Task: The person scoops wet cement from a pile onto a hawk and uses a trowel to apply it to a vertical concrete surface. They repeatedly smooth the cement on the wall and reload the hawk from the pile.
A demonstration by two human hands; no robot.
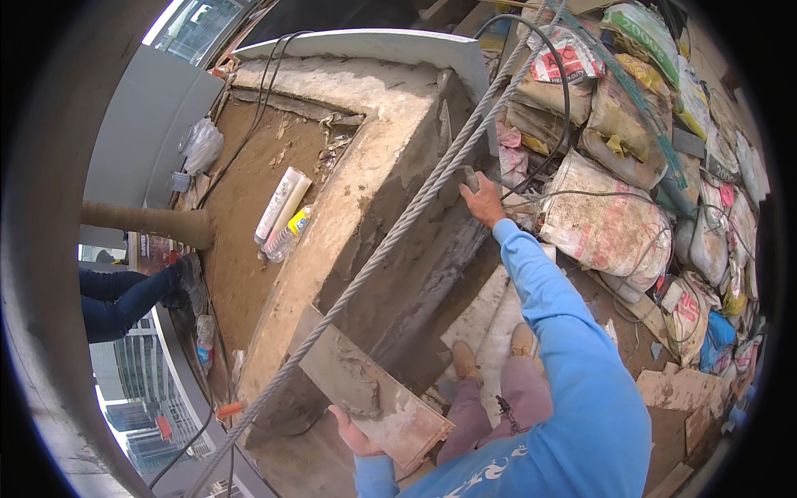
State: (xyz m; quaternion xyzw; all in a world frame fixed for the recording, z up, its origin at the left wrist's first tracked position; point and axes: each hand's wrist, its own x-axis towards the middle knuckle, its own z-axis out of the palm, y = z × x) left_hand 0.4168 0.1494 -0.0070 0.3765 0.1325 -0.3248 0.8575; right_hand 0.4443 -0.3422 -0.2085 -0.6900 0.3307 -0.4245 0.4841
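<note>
My left hand (355,433) grips the lower edge of a flat board (407,415), its thumb showing beside it. A patch of wet grey mortar (357,388) lies on the board. My right hand (483,202) reaches out to the far end of a low wall (390,241), closed round a small grey tool (469,176). The tool's kind is hard to make out; it is close to the wall's face. Grey mortar coats that face, while the wall's top is rough, pale concrete.
A twisted steel cable (390,236) crosses diagonally in front of the wall. Stacked, dirty sacks (606,216) fill the right side, with a black hose (568,100) among them. Beyond the wall lie white rolls (278,203) and a plastic bottle (286,236). Another person's legs (124,300) show at left.
</note>
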